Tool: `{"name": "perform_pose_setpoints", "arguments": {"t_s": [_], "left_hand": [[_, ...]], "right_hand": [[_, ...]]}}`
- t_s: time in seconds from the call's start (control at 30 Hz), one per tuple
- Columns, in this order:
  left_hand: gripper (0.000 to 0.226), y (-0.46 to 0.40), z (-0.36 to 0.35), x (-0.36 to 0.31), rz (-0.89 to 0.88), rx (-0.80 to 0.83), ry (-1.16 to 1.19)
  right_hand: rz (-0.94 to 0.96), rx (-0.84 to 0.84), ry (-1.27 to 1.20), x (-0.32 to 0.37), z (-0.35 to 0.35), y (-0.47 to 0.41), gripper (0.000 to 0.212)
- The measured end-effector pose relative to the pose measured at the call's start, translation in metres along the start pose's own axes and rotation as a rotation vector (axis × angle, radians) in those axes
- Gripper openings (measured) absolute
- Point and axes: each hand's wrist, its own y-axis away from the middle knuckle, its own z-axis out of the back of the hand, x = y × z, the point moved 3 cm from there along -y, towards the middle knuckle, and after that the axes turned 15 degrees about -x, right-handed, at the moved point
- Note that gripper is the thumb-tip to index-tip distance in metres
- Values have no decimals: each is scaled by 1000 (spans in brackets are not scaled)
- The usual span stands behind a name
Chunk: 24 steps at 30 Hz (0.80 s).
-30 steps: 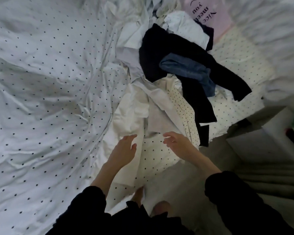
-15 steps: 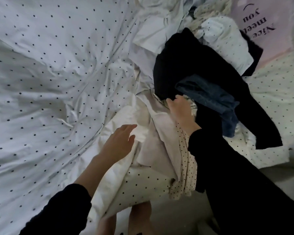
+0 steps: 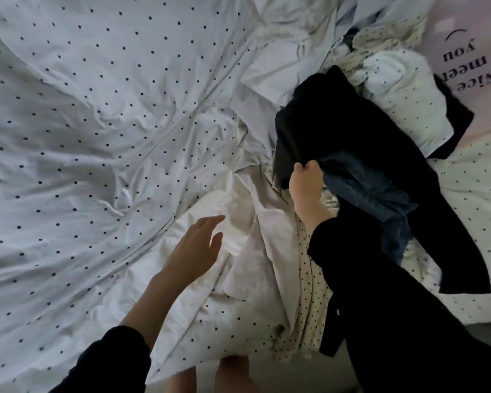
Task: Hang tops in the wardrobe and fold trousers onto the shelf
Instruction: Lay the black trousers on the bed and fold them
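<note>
**One hand on the pile, first garment taken up**

One second back both hands hovered empty over the near edge of the bed; now the right hand [image 3: 306, 181] has reached up into the clothes heap and curled its fingers round the edge of the black garment [image 3: 338, 129], thumb on top, cloth bunched in the fist. That looks like the opening pick: a first piece being pulled free, though whether it is a top or trousers cannot be told yet.

The black garment spreads away from the right hand, up and to its far side, with a long dark part trailing back down beside the right sleeve. Touching that hand on its outer side lies the blue denim piece [image 3: 374, 194], draped over the black cloth, so it may well come along when the black one is lifted. Just under the wrist sits the cream dotted garment [image 3: 309, 293].

The left hand [image 3: 194, 248] stays out of it: fingers straight and loosely spread, holding nothing, poised over the white cloth [image 3: 264, 222] on the dotted bed sheet [image 3: 97, 137], well short of the black garment.
</note>
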Motion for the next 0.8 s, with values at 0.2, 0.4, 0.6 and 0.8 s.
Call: {"name": "perform_pose_setpoints", "arguments": {"t_s": [0.2,0.4,0.6,0.8], "left_hand": [[51,-8,36,-57,-91,-53,30],[92,-10,100,-124,-304,-303,28],[82,4,153,-130,-238,-410,-94],[15,33,172,-85,-35,-512,-75]], "right_hand": [[262,-50,-150,55,85,14,38],[435,68,-354,133,162,45,31],[530,160,-468,178,201,95,33],[570,271,-418,174,178,130,37]]}}
